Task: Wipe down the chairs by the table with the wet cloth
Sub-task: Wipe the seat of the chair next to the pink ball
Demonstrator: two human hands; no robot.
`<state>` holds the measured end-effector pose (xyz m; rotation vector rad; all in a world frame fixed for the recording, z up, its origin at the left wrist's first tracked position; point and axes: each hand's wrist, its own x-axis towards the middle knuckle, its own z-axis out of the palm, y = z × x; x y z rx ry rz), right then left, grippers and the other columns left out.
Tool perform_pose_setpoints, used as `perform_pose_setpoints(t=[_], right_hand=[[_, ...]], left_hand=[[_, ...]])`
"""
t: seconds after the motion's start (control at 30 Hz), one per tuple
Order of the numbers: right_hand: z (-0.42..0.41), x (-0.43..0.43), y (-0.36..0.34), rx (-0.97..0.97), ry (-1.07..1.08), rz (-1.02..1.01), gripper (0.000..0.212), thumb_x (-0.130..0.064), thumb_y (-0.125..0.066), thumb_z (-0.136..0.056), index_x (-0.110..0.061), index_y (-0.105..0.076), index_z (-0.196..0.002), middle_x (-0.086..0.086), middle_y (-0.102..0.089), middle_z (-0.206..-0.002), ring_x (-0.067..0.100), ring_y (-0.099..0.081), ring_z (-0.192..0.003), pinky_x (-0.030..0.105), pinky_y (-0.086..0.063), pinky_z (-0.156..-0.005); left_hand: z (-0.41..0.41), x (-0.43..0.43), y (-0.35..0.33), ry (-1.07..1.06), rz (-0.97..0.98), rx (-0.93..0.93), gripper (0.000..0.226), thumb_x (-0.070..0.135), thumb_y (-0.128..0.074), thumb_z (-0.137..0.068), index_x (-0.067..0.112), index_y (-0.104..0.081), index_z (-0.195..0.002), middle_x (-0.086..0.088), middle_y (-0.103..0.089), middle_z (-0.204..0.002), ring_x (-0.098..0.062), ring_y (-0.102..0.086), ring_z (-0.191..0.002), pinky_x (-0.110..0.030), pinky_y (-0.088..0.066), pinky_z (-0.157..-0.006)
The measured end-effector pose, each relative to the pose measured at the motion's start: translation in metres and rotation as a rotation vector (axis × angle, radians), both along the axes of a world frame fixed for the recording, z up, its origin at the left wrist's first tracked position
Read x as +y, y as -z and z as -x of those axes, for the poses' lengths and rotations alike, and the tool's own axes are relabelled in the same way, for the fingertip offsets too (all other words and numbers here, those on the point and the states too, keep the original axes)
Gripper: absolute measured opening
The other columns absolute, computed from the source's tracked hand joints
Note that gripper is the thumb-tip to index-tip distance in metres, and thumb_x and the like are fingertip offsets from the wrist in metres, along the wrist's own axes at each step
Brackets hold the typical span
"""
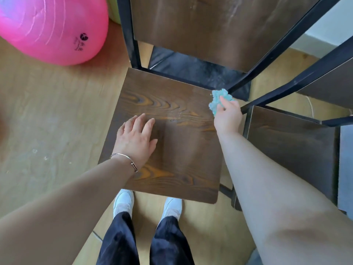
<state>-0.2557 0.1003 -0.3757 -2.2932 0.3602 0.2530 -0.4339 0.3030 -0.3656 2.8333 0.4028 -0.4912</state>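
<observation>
- A pink inflatable ball (51, 27) is seen at the far left, resting on the pale wooden floor (47, 115). A dark printed mark is carried on its side, and a sliver of something green is glimpsed behind it.
- The left hand (136, 139) is laid palm down on the left half of the chair seat (181, 150). Its fingers are straight and slightly spread, and nothing is held in it. A thin metal bracelet (125, 159) is worn at that wrist.
- The chair seat is viewed from above as a dark brown board with orange grain, and a faint pale smear is seen across its middle. At its far side a backrest (210, 25) of the same wood is set in a black metal frame (131, 35).
- A dark mat (191, 71) is seen on the floor through the gap between the chair seat and the backrest.
- Beside the near edge of the chair seat, two white shoes (124, 199) and dark trousers (118, 245) are seen from above, planted on the floor.
- The cloth (217, 98), pale blue-green and fluffy, is bunched up at the far right corner of the chair seat, just beside the frame's right post. Whether it is pressed onto the wood cannot be told.
- The right hand (228, 117) is curled round the cloth from the near side, with most of the cloth left showing beyond the fingers.
- A second chair (290, 150) of the same wood and black metal is placed at the right, just beside the first, with a narrow strip of floor between them.
</observation>
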Motion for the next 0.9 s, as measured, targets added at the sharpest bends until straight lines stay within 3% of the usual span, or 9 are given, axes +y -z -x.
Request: perform_pose_setpoints(t=[0.23,0.47,0.57,0.6,0.73,0.9], right_hand=[[-0.033,0.009,0.022,-0.010,-0.008,0.062,0.034,-0.015,-0.053,-0.101,-0.014,-0.059,-0.134,0.000,-0.053,-0.132,0.017,-0.056,-0.121,0.029,-0.052,-0.098],[-0.045,0.019,0.027,0.060,-0.127,0.303,0.044,-0.017,-0.058,-0.098,-0.015,-0.050,-0.141,0.007,-0.050,-0.132,0.024,-0.054,-0.120,0.033,-0.052,-0.099],[-0.044,0.022,0.030,0.069,-0.225,0.300,0.040,-0.017,-0.053,-0.100,-0.017,-0.051,-0.140,0.001,-0.049,-0.128,0.022,-0.052,-0.119,0.021,-0.047,-0.093],[-0.041,0.023,0.031,0.075,-0.264,0.276,0.039,-0.018,-0.052,-0.101,-0.017,-0.052,-0.140,-0.001,-0.049,-0.127,0.021,-0.052,-0.120,0.018,-0.045,-0.091],[-0.018,0.040,0.037,0.033,-0.585,0.239,0.041,-0.011,-0.056,-0.098,-0.020,-0.054,-0.138,0.002,-0.049,-0.132,0.019,-0.048,-0.124,0.027,-0.043,-0.106],[0.028,0.062,0.041,-0.053,-0.897,0.294,0.044,-0.008,-0.058,-0.095,-0.024,-0.055,-0.136,-0.001,-0.051,-0.118,0.016,-0.046,-0.110,0.027,-0.044,-0.096]], left_hand=[[-0.084,-0.010,0.004,0.079,-0.015,-0.052,0.060,0.047,-0.039,-0.099,0.027,-0.018,-0.151,-0.005,-0.018,-0.159,-0.028,-0.015,-0.145,-0.046,-0.022,-0.116],[-0.106,-0.008,0.008,0.097,-0.005,-0.045,0.060,0.045,-0.041,-0.098,0.026,-0.019,-0.150,-0.006,-0.018,-0.158,-0.029,-0.015,-0.145,-0.047,-0.022,-0.115],[-0.097,0.002,0.009,0.069,-0.001,-0.021,0.059,0.045,-0.042,-0.098,0.025,-0.019,-0.150,-0.006,-0.018,-0.158,-0.029,-0.015,-0.145,-0.047,-0.022,-0.115],[-0.092,0.006,0.009,0.056,0.001,-0.014,0.059,0.045,-0.042,-0.099,0.025,-0.020,-0.150,-0.006,-0.018,-0.158,-0.030,-0.015,-0.145,-0.047,-0.022,-0.115],[-0.067,0.017,0.012,0.023,0.008,0.015,0.058,0.045,-0.043,-0.098,0.026,-0.022,-0.149,-0.005,-0.020,-0.157,-0.030,-0.017,-0.144,-0.048,-0.023,-0.115],[-0.027,0.024,0.015,-0.018,0.013,0.041,0.060,0.045,-0.046,-0.097,0.025,-0.025,-0.149,-0.005,-0.024,-0.156,-0.029,-0.020,-0.143,-0.047,-0.025,-0.115]])
